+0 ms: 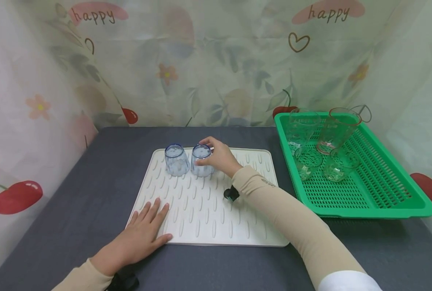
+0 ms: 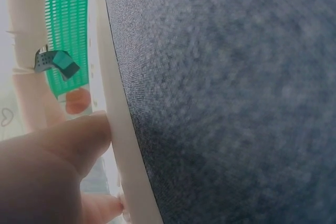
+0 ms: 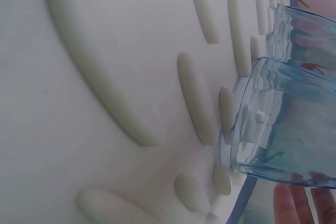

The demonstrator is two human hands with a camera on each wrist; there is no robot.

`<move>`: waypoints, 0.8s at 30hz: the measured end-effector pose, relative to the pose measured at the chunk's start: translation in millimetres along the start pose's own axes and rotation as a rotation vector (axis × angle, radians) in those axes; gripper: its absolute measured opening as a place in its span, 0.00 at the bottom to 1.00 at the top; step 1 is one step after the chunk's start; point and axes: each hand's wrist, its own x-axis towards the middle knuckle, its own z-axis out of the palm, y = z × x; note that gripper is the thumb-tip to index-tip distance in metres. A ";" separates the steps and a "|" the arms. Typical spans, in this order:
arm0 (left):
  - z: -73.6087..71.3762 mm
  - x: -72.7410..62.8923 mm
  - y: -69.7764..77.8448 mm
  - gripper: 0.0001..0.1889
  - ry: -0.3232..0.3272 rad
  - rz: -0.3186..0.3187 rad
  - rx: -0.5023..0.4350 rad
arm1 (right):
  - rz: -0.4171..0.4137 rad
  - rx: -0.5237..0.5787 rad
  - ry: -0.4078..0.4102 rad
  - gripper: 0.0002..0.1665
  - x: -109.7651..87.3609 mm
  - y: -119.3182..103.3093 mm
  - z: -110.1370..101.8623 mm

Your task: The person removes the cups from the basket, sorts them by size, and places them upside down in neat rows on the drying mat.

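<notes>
Two bluish clear drinking glasses stand side by side on the far left part of a white ridged drying mat [image 1: 208, 218], their narrower ends up. My right hand [image 1: 221, 155] grips the right-hand glass [image 1: 201, 161] between thumb and fingers; that glass [image 3: 294, 124] rests on or just at the mat in the right wrist view, where fingers [image 3: 286, 203] show at its side. The other glass [image 1: 177, 161] is close to its left, with no hand on it. My left hand [image 1: 141, 234] lies with fingers spread on the mat's near left corner, its thumb [image 2: 89, 135] at the edge in the left wrist view.
A green slotted basket [image 1: 369, 213] stands at the right, holding several clear glasses at its far left side; one of them, a handled glass mug [image 1: 336, 133], has a reddish rim. Dark cloth [image 1: 92, 186] covers the table. Patterned curtains [image 1: 216, 81] hang behind and at both sides.
</notes>
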 end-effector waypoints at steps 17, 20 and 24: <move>-0.1 0.0 -0.2 0.43 0.009 0.011 0.002 | 0.000 0.002 -0.046 0.39 -3.9 -7.3 -13.6; -1.1 -0.6 0.5 0.43 0.008 0.013 0.004 | -0.002 0.007 -0.051 0.40 -4.8 -11.1 -20.0; -2.0 -0.9 1.2 0.42 0.009 0.015 0.003 | -0.005 0.010 -0.060 0.39 -8.7 -18.2 -31.0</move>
